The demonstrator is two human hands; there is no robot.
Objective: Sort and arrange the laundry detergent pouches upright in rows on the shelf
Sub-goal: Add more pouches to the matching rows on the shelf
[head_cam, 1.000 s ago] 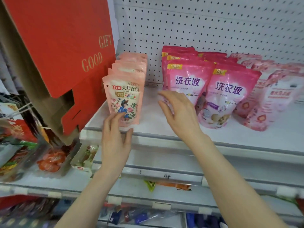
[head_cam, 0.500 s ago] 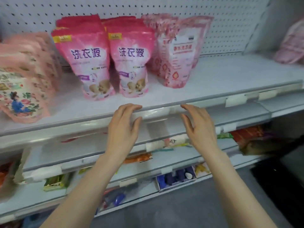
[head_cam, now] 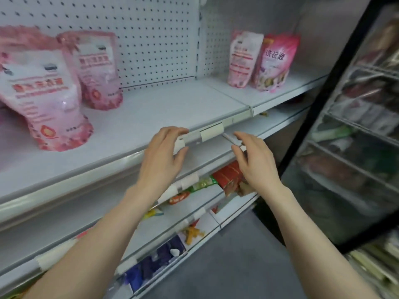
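Two pale pink detergent pouches [head_cam: 49, 98] stand upright at the left of the white shelf [head_cam: 151, 111], one behind the other [head_cam: 98, 70]. Farther right, past the shelf divider, stand a pale pink pouch [head_cam: 244, 59] and a brighter pink pouch [head_cam: 275, 61], side by side. My left hand [head_cam: 164, 156] hovers at the shelf's front edge with relaxed fingers and holds nothing. My right hand [head_cam: 252, 158] is beside it, also loose and empty, just below the edge.
A white pegboard [head_cam: 151, 35] backs the shelf. Lower shelves hold snack packets [head_cam: 228, 180] and dark blue packs [head_cam: 151, 266]. A glass-door cabinet with a black frame [head_cam: 323, 104] stands at the right. Grey floor [head_cam: 237, 266] lies below.
The view has swung right along the shelf: the left pouch rows slid out of sight and the two far-right pouches came in. Both hands moved right along the shelf edge, still empty.
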